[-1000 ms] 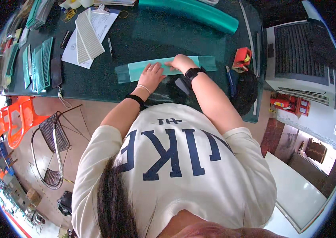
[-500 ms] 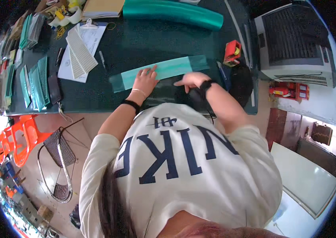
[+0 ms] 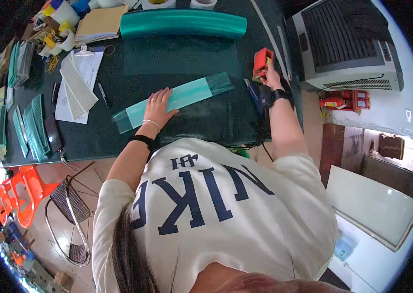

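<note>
A long pale-green strip inside a clear film sleeve [image 3: 189,94] lies aslant on the dark green tabletop, its clear ends reaching past the strip. My left hand [image 3: 160,106] rests flat on its left part, fingers stretched out and the thumb apart. Farther right, my right hand [image 3: 272,79] is at a red tape dispenser [image 3: 262,63] with a yellowish roll inside. Its fingers are bent against the near right side of the dispenser; their tips are partly hidden. Just left of my right wrist lie dark blue, pen-like tools [image 3: 252,95].
A shiny green roll [image 3: 183,24] lies across the back. At left are a clipboard [image 3: 94,73] with perforated white strips [image 3: 77,90], a pen [image 3: 104,95], green packets [image 3: 35,127] and a dark phone-like case [image 3: 51,131]. A large grey air cooler [image 3: 345,46] stands at right.
My right hand has gone from beside the strip out to the red tape dispenser. My left hand has flattened on the strip, which lies more steeply aslant. The whole view has shifted.
</note>
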`<control>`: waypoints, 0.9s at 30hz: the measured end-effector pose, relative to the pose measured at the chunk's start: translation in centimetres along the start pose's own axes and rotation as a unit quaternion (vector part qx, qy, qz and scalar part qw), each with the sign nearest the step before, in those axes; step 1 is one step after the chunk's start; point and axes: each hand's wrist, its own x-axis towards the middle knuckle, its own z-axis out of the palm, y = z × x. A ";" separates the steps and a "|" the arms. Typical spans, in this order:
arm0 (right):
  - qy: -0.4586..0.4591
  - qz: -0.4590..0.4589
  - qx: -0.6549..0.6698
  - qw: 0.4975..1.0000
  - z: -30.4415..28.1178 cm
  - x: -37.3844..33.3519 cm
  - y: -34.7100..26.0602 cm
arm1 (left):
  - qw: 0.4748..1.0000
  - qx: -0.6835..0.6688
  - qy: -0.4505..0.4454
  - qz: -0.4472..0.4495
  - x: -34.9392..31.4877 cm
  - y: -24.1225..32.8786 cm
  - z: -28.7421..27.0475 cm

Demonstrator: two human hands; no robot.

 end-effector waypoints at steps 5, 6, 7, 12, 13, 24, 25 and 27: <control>0.042 -0.486 -0.493 0.721 -3.0 7.4 2.9 | 0.998 -0.001 -0.024 -0.055 -1.3 0.5 -1.5; 0.033 -0.488 -0.490 0.722 -3.6 8.2 2.3 | 0.998 0.004 -0.026 -0.063 -1.7 0.3 -1.8; -0.054 -0.337 -0.329 0.881 -4.5 9.0 1.5 | 0.998 0.003 -0.027 -0.064 -1.9 0.4 -1.8; -0.159 -0.231 -0.143 0.949 -5.4 6.4 -0.8 | 0.996 0.009 -0.037 -0.081 -1.6 1.2 -2.8; -0.177 -0.239 0.056 0.953 -3.7 4.9 0.0 | 0.995 0.011 -0.037 -0.089 -1.4 1.4 -2.9; -0.084 -0.131 0.179 0.972 -3.1 7.9 6.2 | 0.998 -0.045 -0.026 -0.019 2.5 2.7 0.7; -0.077 -0.132 0.177 0.972 -3.2 8.2 6.2 | 0.998 -0.040 -0.030 -0.024 2.4 2.6 0.6; -0.032 -0.169 0.100 0.980 -2.3 7.8 5.8 | 0.998 -0.031 -0.034 -0.037 2.2 2.4 0.4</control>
